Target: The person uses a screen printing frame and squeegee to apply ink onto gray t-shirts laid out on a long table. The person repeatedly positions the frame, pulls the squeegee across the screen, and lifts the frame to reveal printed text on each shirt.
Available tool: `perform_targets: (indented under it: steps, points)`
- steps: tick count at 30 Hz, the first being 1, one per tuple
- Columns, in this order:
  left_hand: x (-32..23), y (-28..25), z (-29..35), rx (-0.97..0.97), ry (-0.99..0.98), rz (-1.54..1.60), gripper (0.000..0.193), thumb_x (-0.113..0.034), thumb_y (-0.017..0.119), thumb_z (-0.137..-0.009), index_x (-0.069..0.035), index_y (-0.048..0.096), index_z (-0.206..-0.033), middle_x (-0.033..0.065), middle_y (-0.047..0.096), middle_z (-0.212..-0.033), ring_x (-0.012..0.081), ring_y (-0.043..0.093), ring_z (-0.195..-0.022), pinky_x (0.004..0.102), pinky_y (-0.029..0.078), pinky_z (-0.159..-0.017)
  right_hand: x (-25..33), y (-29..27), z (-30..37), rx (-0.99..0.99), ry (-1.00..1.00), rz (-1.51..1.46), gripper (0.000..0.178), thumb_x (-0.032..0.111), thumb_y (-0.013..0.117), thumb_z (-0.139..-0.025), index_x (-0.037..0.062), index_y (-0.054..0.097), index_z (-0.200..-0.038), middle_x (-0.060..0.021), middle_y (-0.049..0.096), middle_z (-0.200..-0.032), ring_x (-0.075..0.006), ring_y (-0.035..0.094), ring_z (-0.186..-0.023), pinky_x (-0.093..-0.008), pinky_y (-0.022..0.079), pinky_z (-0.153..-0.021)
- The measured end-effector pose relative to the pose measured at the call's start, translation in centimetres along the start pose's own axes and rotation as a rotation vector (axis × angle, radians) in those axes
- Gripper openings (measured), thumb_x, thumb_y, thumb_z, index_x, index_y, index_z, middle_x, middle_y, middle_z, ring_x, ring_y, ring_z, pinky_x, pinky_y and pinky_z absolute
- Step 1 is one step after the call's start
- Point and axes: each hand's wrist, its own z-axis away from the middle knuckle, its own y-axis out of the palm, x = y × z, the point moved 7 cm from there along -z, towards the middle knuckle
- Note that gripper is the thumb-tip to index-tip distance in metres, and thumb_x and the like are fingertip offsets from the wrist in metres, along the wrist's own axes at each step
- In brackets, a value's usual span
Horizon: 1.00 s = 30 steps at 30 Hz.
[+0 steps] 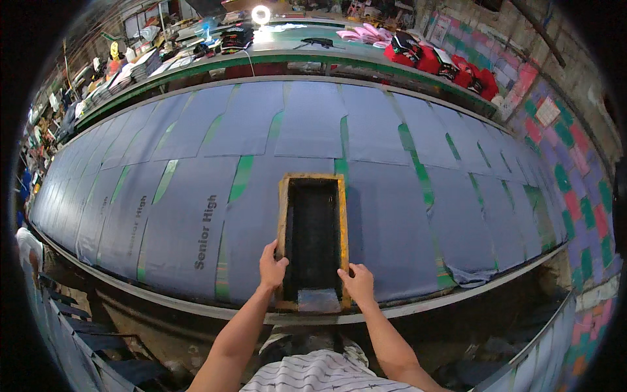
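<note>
A screen-printing frame, wooden with yellowish edges and a dark mesh, lies on grey-blue cut fabric pieces at the near edge of a long table. My left hand grips its left side, the thumb toward the inner edge. On the opposite side, a little nearer to me, my right hand pinches the right rail. A pale grey-blue flat patch covers part of the frame's near end; what it is I cannot make out. Fabric pieces left of the frame bear dark printed lettering.
Green table surface shows between the fabric panels. One panel's corner is rumpled at the near right edge. Beyond stands a second green table with red and black cloth, pink bundles and stacked material. A painted brick wall rises at right.
</note>
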Motion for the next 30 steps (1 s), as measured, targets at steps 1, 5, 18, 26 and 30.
perform_targets:
  steps: [1,5,18,26,30]
  points:
    - [-0.2,-0.2,0.0,-0.002,-0.004,0.014,0.066,-0.005,0.068,-0.076,0.004,0.055,-0.140,0.0217,0.062,-0.126,0.0396,0.060,-0.120,0.0423,0.047,-0.105,0.2,0.0,0.0,0.005,-0.014,-0.003,0.051,0.041,0.076,-0.090,-0.0037,0.072,-0.113,-0.0205,0.069,-0.103,-0.0405,0.067,-0.098,-0.0491,0.052,-0.086]
    - [0.6,-0.2,-0.1,-0.048,0.007,-0.026,0.067,-0.003,0.068,-0.074,0.003,0.056,-0.140,0.0177,0.063,-0.122,0.0328,0.062,-0.113,0.0382,0.048,-0.101,0.5,-0.3,-0.5,0.069,-0.006,-0.029,0.051,0.041,0.076,-0.089,-0.0039,0.072,-0.113,-0.0204,0.068,-0.102,-0.0404,0.066,-0.099,-0.0491,0.052,-0.086]
    - [-0.3,0.2,0.3,-0.030,0.011,-0.001,0.067,-0.006,0.068,-0.075,0.006,0.054,-0.139,0.0197,0.062,-0.121,0.0349,0.062,-0.108,0.0391,0.050,-0.098,-0.4,-0.4,-0.3,-0.015,-0.073,-0.007,0.050,0.039,0.078,-0.087,-0.0046,0.073,-0.110,-0.0202,0.069,-0.098,-0.0383,0.067,-0.094,-0.0459,0.053,-0.082]
    - [0.2,0.2,0.0,-0.008,-0.030,0.004,0.065,-0.007,0.066,-0.076,0.008,0.054,-0.139,0.0226,0.062,-0.124,0.0388,0.061,-0.114,0.0408,0.048,-0.101,0.6,-0.9,-0.4,0.022,-0.028,-0.033,0.049,0.039,0.076,-0.089,-0.0042,0.073,-0.112,-0.0210,0.068,-0.101,-0.0398,0.066,-0.097,-0.0476,0.052,-0.085]
    - [0.8,0.0,-0.1,-0.020,0.013,0.001,0.065,-0.007,0.066,-0.076,0.008,0.054,-0.138,0.0233,0.061,-0.124,0.0402,0.060,-0.116,0.0415,0.048,-0.103,0.3,-0.4,-0.4,0.040,-0.020,-0.039,0.047,0.038,0.076,-0.089,-0.0036,0.073,-0.110,-0.0202,0.068,-0.099,-0.0399,0.066,-0.096,-0.0475,0.052,-0.084]
